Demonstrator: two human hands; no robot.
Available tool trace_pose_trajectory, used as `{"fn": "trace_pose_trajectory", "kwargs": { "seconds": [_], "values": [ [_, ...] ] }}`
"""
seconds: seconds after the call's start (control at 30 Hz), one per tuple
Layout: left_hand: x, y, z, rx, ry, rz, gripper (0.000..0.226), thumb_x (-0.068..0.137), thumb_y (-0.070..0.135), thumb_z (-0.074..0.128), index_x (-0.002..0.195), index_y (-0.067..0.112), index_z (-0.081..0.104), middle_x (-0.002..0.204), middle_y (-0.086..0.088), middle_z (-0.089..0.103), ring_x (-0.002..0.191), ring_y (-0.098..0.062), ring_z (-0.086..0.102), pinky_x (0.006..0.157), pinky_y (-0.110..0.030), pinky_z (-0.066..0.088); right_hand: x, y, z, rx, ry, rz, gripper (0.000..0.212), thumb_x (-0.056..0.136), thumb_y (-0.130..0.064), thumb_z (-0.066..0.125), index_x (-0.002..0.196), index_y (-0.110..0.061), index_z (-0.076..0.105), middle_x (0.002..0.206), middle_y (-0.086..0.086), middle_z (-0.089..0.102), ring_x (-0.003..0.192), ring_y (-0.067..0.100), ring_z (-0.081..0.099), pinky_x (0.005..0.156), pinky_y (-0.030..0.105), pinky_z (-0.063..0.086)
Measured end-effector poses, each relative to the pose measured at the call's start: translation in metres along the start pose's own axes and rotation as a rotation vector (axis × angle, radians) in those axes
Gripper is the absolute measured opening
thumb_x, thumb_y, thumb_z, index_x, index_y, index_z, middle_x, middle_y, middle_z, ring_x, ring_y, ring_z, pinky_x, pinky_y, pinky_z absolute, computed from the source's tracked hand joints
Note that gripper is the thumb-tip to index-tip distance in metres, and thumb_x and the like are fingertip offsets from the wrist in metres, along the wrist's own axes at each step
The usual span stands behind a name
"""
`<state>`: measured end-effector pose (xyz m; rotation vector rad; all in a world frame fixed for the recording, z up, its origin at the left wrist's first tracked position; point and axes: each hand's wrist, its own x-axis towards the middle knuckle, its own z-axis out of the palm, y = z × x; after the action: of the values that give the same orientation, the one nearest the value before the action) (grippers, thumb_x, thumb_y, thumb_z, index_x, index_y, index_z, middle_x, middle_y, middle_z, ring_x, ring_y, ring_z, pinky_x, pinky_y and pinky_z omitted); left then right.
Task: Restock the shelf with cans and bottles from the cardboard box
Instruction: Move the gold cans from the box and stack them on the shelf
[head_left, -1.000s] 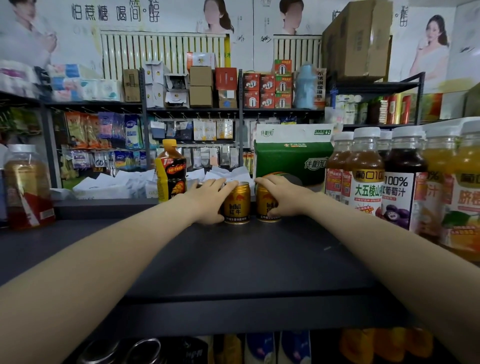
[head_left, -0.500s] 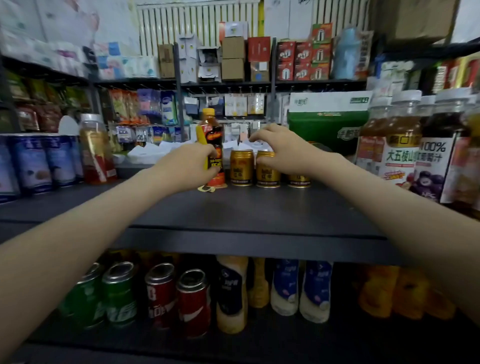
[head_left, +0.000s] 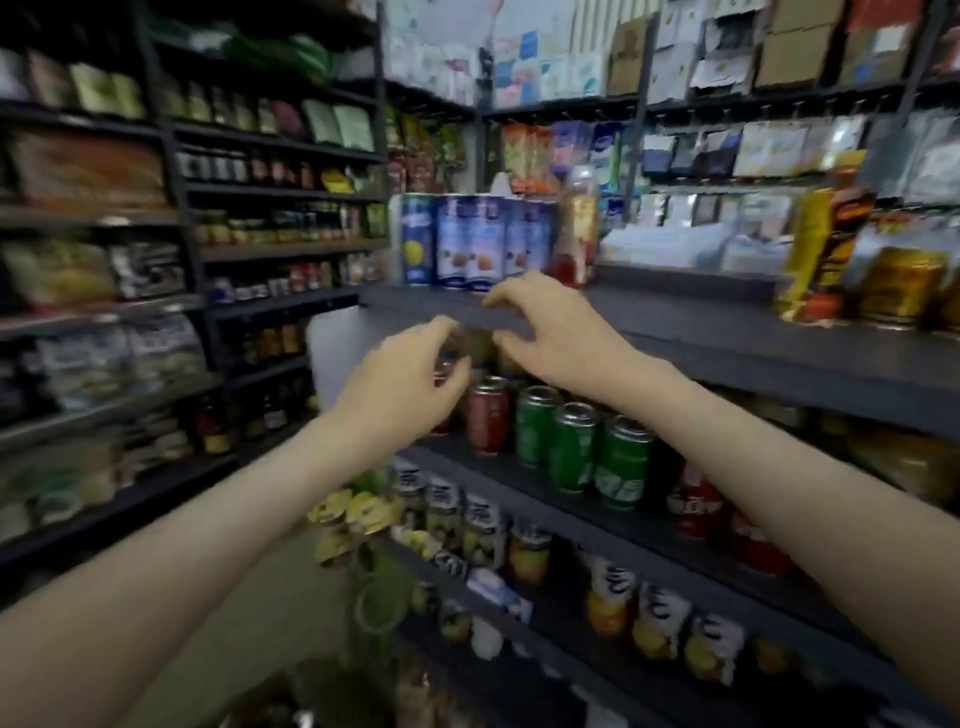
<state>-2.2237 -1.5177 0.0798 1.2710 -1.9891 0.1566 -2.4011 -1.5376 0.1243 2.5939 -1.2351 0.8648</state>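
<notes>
- Motion blur is smearing every label; no text, brand or number is reading clearly.
- Blue cartons (head_left: 470, 241) just above the right hand (head_left: 550, 332): print is showing only as pale blotches.
- Green cans (head_left: 571, 447) below that hand: white marks are staying illegible.
- Orange-black bottle (head_left: 826, 244) far right of it: lettering is blurring out.

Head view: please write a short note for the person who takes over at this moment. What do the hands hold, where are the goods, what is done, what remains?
Left hand: empty, fingers loosely curled, in front of the shelf edge.
Right hand: empty, open, at the top shelf edge.
Goods: gold cans stand far right on the top shelf beside an orange bottle; blue cans at its left end.
Done: those gold cans are shelved.
Left: the cardboard box is not in view; find it and fetch more stock. The picture is blurred.
</notes>
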Motion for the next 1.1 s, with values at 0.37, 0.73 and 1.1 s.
{"fn": "trace_pose_trajectory", "kwargs": {
  "seconds": [0.37,0.73,1.1],
  "values": [
    [-0.222,-0.256,-0.077,0.254,-0.393,-0.587,0.041,0.096,0.034,0.049,0.134,0.019,0.043,0.128,-0.004,0.056,0.109,-0.023,0.058,0.084,-0.038,0.052,0.078,-0.194,0.280,0.344,-0.391,-0.065,0.045,0.093,-0.015,0.057,0.136,-0.012,0.044,0.126,0.010,0.050,0.119,0.025,0.047,0.093,0.030,0.039],
    [-0.326,-0.452,-0.017,0.274,-0.682,-0.993,0.046,0.099,0.030,0.041,0.142,0.016,0.033,0.135,-0.010,0.051,0.113,-0.027,0.056,0.082,-0.035,0.048,0.119,-0.218,0.576,0.388,-0.891,0.011,0.067,0.091,-0.010,0.059,0.149,-0.015,0.026,0.149,0.007,0.035,0.136,0.024,0.035,0.108,0.036,0.035],
    [-0.499,-0.655,0.186,0.218,-1.031,-1.234,0.051,0.098,0.025,0.041,0.146,0.020,0.026,0.150,-0.005,0.030,0.124,-0.028,0.045,0.092,-0.038,0.044,-0.020,-0.130,0.914,0.381,-1.260,0.415,0.052,0.080,-0.043,0.061,0.129,-0.028,0.049,0.127,-0.004,0.055,0.121,0.020,0.052,0.100,0.035,0.045]
  ]
}}
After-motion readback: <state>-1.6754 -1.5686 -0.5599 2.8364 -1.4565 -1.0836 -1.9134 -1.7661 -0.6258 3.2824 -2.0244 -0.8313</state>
